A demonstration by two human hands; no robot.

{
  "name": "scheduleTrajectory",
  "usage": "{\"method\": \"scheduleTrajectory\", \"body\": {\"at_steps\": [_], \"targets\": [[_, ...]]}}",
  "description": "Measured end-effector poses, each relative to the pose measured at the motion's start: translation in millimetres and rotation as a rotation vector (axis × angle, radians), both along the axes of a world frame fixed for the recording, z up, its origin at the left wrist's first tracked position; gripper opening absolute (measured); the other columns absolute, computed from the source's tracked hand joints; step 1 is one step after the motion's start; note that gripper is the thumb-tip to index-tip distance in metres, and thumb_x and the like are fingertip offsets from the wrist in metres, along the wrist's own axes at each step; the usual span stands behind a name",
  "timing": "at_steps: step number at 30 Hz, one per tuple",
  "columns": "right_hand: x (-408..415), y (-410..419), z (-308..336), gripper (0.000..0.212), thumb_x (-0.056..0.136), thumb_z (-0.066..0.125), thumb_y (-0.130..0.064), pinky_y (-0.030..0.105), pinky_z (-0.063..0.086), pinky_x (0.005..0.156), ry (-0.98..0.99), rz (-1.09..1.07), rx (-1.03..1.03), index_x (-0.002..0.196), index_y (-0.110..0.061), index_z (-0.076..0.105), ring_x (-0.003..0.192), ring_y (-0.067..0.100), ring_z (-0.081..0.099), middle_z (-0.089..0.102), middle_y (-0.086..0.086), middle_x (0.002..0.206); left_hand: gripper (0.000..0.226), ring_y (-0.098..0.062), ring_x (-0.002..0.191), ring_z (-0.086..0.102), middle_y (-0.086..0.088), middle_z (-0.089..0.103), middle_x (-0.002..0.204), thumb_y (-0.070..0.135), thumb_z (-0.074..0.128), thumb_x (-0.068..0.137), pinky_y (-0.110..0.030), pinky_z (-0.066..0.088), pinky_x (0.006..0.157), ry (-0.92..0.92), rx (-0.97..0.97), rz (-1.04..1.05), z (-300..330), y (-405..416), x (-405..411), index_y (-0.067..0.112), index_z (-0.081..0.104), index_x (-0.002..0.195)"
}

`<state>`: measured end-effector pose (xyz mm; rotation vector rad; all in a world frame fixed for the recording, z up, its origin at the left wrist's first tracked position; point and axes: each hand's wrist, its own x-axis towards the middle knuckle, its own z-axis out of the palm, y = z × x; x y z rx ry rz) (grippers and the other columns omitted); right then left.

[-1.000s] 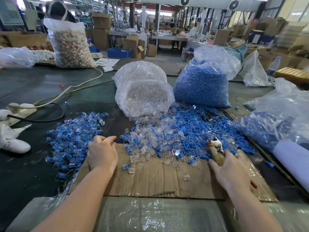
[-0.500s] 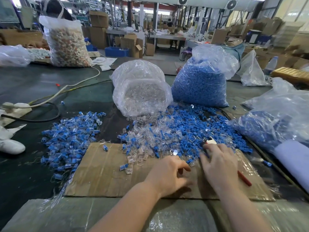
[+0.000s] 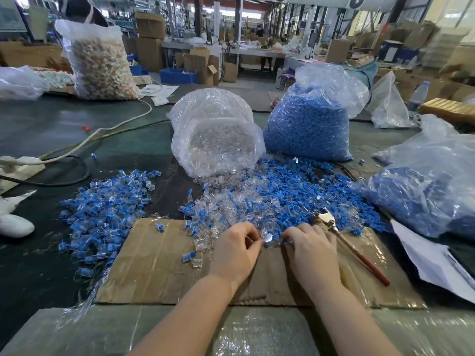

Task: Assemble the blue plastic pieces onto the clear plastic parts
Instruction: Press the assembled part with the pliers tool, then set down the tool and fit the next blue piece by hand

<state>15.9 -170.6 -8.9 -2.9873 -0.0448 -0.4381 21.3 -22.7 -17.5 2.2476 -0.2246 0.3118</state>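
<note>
A loose heap of blue plastic pieces and clear plastic parts (image 3: 259,201) lies in front of me on the table. At its near edge, over the cardboard sheet (image 3: 159,265), my two hands meet. My left hand (image 3: 235,251) pinches a small clear plastic part (image 3: 268,237) at its fingertips. Right beside it, my right hand (image 3: 312,253) has its fingers closed on a blue piece (image 3: 285,241), touching the clear part. A pile of joined blue-and-clear pieces (image 3: 102,209) lies to the left.
A bag of clear parts (image 3: 216,140) and a bag of blue pieces (image 3: 308,124) stand behind the heap. Another bag of blue pieces (image 3: 424,191) sits at the right. Red-handled pliers (image 3: 357,255) lie on the cardboard by my right hand. Cables (image 3: 77,147) run at the left.
My left hand has come from the left pile to the centre. My right hand has shifted left off the pliers, which now lie on the cardboard. Both hands now pinch small pieces together.
</note>
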Motion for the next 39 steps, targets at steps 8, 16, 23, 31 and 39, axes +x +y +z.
{"method": "scheduleTrajectory", "body": {"at_steps": [8,16,23,31,39], "targets": [[14,17,-6,0.019,0.095,0.042,-0.021,0.034,0.031,0.089,-0.006,-0.056,0.039,0.107,-0.031,0.053,0.106,0.017,0.046,0.054,-0.007,0.108,0.009,0.002,0.075,0.051,0.012,0.057,0.084,0.012,0.062,0.087,-0.003,0.038,0.062,0.01,-0.038,0.13,-1,2,9,0.021,0.061,0.088],[14,19,-16,0.02,0.095,0.047,-0.022,0.035,0.032,0.088,-0.067,-0.082,0.166,0.107,-0.028,0.061,0.104,0.02,0.048,0.058,-0.004,0.107,0.023,0.001,0.079,0.052,0.02,0.051,0.086,0.004,0.055,0.086,-0.005,0.042,0.073,-0.034,-0.032,0.01,-4,5,2,0.024,0.063,0.094],[12,16,-17,0.019,0.093,0.052,-0.021,0.035,0.031,0.088,-0.093,-0.05,0.279,0.105,-0.024,0.066,0.101,0.021,0.052,0.063,-0.002,0.103,0.018,0.002,0.085,0.045,0.013,0.05,0.096,0.021,0.065,0.085,-0.004,0.035,0.078,-0.059,0.081,0.004,-10,2,5,0.022,0.066,0.103],[9,16,-18,0.015,0.089,0.058,-0.008,0.035,0.037,0.082,-0.193,-0.006,0.41,0.099,-0.012,0.068,0.088,0.026,0.059,0.069,0.003,0.094,0.02,0.001,0.083,0.045,0.016,0.046,0.09,0.01,0.06,0.083,-0.002,0.034,0.074,-0.109,0.044,-0.006,-7,4,-1,0.023,0.064,0.098],[2,18,-14,0.013,0.081,0.063,0.001,0.03,0.045,0.07,-0.391,0.165,0.494,0.089,-0.008,0.068,0.075,0.028,0.062,0.069,0.003,0.084,0.025,0.0,0.085,0.047,0.017,0.052,0.091,0.022,0.067,0.083,-0.01,0.037,0.081,-0.162,0.012,-0.032,-4,5,-3,0.021,0.065,0.108]]}}
